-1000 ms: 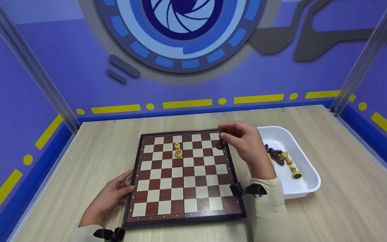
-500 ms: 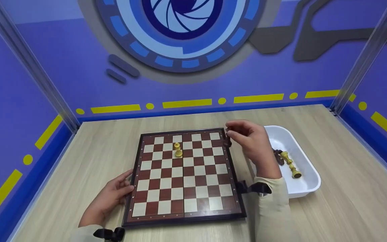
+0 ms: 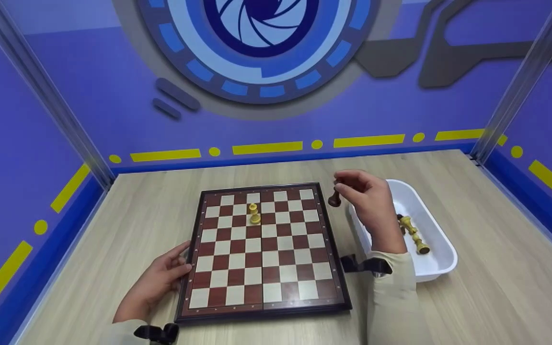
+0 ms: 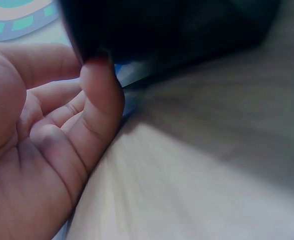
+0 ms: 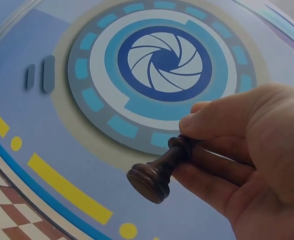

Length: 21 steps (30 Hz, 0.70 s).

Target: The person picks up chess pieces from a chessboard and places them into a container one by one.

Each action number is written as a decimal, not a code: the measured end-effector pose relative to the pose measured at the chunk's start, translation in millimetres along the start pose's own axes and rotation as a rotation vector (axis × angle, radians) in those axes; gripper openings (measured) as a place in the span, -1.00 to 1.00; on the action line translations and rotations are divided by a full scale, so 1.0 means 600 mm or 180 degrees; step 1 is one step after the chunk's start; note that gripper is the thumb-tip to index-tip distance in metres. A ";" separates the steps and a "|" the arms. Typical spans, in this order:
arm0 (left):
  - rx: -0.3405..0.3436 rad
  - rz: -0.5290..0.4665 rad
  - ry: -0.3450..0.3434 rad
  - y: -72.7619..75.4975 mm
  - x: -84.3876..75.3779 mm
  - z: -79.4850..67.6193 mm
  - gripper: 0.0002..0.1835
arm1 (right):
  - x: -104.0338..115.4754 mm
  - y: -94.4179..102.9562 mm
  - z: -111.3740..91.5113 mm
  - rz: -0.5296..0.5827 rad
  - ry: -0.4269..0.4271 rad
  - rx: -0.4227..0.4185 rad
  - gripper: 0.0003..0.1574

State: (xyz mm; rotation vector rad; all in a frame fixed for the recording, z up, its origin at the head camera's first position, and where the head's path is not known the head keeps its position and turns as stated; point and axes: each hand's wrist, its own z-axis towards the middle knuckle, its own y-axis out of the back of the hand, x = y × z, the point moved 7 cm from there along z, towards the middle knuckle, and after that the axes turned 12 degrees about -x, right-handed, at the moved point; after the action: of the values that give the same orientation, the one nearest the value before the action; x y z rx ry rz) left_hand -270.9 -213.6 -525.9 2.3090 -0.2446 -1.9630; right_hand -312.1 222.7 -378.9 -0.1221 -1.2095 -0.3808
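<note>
A chessboard (image 3: 285,258) with brown and cream squares lies on the table. My left hand (image 3: 154,280) grips its left edge; in the left wrist view a curled fingertip sits at the board's dark underside. Between the thumb and fingers of my right hand (image 3: 369,206) I pinch a dark brown chess piece (image 5: 159,172), its round base angled down and its top hidden by the fingers. That hand is just past the board's far right corner, raised off the squares. A yellow chess piece (image 3: 255,219) stands on the board's far half, left of the centre seam.
A white plastic tray (image 3: 441,230) stands right of the board, partly behind my right wrist. Several chess pieces lie in it, among them a yellow one (image 3: 422,247) on its side. A blue-purple wall (image 3: 266,129) closes off the table's back.
My right hand has moved right with the dark chess piece, from over the board's far right corner to beyond its edge. My left hand and the yellow piece have stayed put.
</note>
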 end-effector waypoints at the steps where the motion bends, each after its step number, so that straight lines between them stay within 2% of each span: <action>1: -0.0007 -0.0017 0.0013 0.000 0.000 0.000 -0.25 | -0.003 0.001 0.001 0.0028 -0.0029 -0.0021 -0.71; 5: -0.0006 -0.0050 0.0025 -0.001 0.000 -0.001 -0.25 | -0.011 0.004 0.005 0.0150 -0.0109 -0.0143 -0.72; 10: 0.0003 -0.0013 0.0002 0.000 -0.002 -0.001 -0.25 | -0.016 0.017 0.008 0.0037 -0.0185 -0.0406 -0.73; 14: -0.0043 0.0051 0.0004 0.002 0.000 0.000 -0.26 | -0.023 0.029 0.008 -0.0068 -0.0357 -0.0590 -0.73; 21: -0.0043 0.0048 0.0026 0.002 0.001 0.000 -0.26 | -0.032 0.043 0.012 -0.0072 -0.0415 -0.0772 -0.72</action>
State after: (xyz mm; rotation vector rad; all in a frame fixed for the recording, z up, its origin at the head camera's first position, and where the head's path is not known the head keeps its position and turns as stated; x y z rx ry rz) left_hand -270.6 -214.7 -526.1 2.2996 -0.2464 -1.9419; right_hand -315.2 252.9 -391.4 -0.3470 -1.2906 -0.5456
